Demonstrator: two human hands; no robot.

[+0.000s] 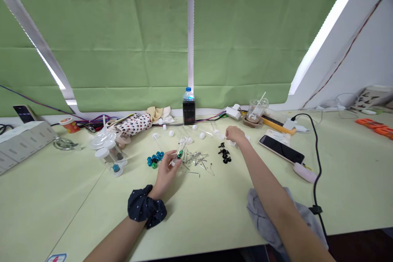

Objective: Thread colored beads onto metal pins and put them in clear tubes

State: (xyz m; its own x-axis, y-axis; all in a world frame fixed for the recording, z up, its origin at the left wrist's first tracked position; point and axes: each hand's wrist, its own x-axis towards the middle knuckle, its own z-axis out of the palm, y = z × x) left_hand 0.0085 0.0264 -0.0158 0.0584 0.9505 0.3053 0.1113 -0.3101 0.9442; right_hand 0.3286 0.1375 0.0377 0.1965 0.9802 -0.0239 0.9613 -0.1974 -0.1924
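Note:
My left hand point(167, 168), a dark scrunchie point(146, 208) on its wrist, holds a clear plastic tube point(181, 149) with a green bead inside. Beside it lie blue and green beads point(155, 159) and a pile of metal pins point(197, 159). My right hand point(236, 134) reaches further out, fingers pinched on a small white cap point(231, 143), though the grip is hard to make out. Small black pieces point(225, 154) lie just in front of it. More white caps point(202, 135) and tubes are scattered behind.
A water bottle point(188, 106) stands at the back by the green blind. Clear containers point(106, 147) sit at left, grey boxes point(21, 139) far left. A phone point(281, 149), a black cable point(316, 159) and a grey cloth point(264, 217) lie at right.

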